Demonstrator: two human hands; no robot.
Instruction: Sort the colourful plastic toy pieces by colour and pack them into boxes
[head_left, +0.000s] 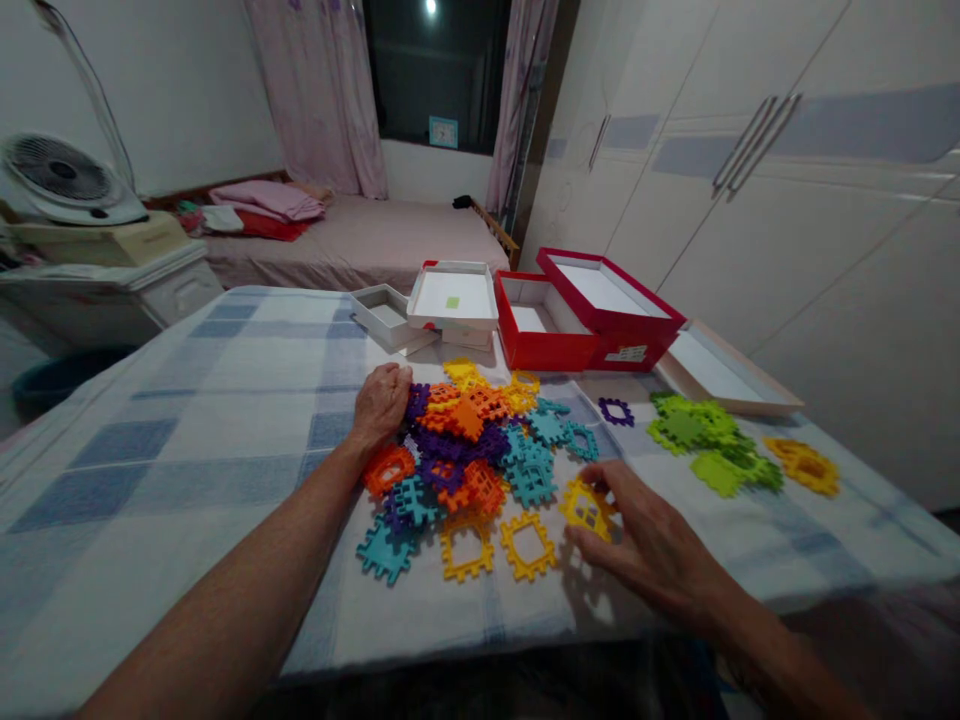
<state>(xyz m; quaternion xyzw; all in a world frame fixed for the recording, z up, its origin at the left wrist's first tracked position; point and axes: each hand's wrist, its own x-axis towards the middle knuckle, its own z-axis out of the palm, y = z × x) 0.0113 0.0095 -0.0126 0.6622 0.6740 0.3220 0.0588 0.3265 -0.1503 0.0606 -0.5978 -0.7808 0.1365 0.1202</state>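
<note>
My right hand (pixel 622 525) pinches a yellow interlocking building tile (pixel 586 508) with a windowed centre, held between thumb and fingers just above the cloth. To its left lie two yellow frame tiles (pixel 528 546). A mixed pile of purple tiles (pixel 461 445), orange tiles (pixel 390 468) and teal tiles (pixel 530 468) spreads across the middle of the table. At the pile's left edge rests my left hand (pixel 382 400), its fingers curled in against the tiles; whatever they hold, if anything, is hidden. One flat teal tile (pixel 386 550) sits at the front left.
Right of the pile are green tiles (pixel 705 440), a small yellow stack (pixel 802 466) and a purple frame tile (pixel 616 411). Behind stand a red box (pixel 555 350), a dark red lid (pixel 634 325), white box parts (pixel 454 318) and a shallow tray (pixel 727 375) on the checked tablecloth (pixel 187 440).
</note>
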